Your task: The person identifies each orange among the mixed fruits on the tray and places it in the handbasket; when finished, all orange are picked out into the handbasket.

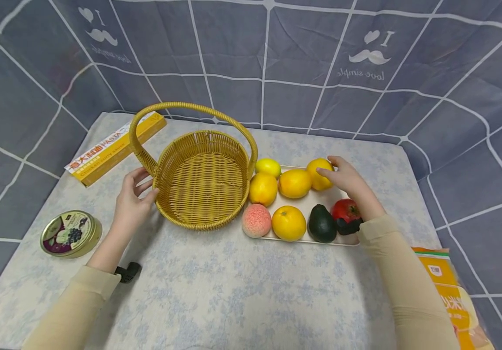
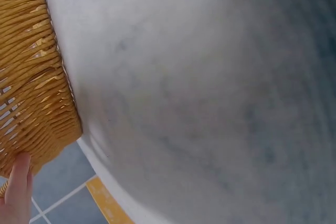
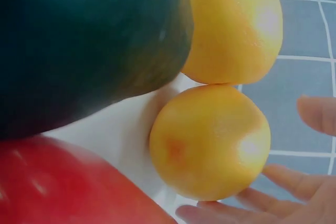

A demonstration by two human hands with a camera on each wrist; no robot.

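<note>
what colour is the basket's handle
The handle is mustard yellow, seen best in the head view.

Creased slate-blue fabric (image 1: 229, 56) gridded with white lines stands along the far, left and right edges of the bench (image 1: 216, 291), whose pale top carries faint blue flowers, and white heart-and-moustache prints (image 1: 369, 56) with mirrored lettering sit above its far corners.

The head view crops the orange packet (image 1: 454, 296); a black device (image 1: 348, 226) hides part of the red fruit (image 1: 346, 209); small print on the tin (image 1: 71, 232) is unreadable; the left wrist view cuts off the basket (image 2: 31, 72) and left hand (image 2: 17, 195); the right wrist view, the right hand (image 3: 304, 203) and blurred avocado (image 3: 105, 40).
</note>
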